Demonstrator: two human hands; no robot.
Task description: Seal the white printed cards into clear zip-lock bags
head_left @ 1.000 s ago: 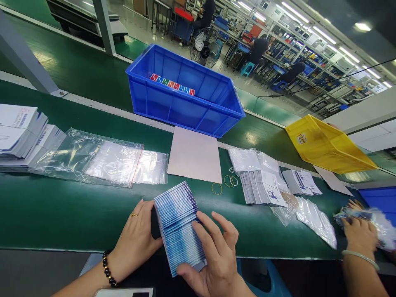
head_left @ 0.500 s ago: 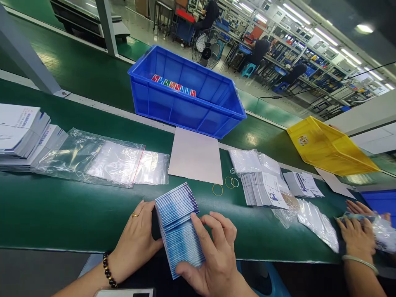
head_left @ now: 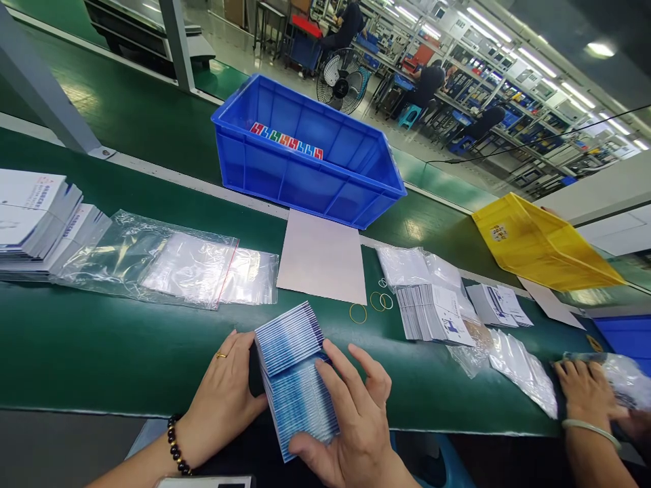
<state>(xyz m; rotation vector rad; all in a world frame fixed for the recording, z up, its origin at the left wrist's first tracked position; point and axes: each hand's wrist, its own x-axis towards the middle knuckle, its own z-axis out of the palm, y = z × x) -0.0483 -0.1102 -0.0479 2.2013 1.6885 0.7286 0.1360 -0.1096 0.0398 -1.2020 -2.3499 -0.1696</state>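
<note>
A thick stack of folded leaflets, blue and white along the edges, stands tilted at the front edge of the bench. My left hand grips its left side, with the thumb low near the corner. Across the right side lies my right hand: the thumb presses the lower front and the fingers bend over the right edge. A step divides the stack into an upper and a lower part. Beyond it are a sheet of pale card and several rubber bands.
A blue bin with colourful printed pieces stands behind the card. To the left are clear plastic bags and bundled booklets. On the right lie white booklets, more bags, a yellow bin and a co-worker's hand.
My right index and middle fingers have shifted and spread slightly at the stack's right edge. My left hand keeps its place. The co-worker's hands have moved around a plastic bag.
</note>
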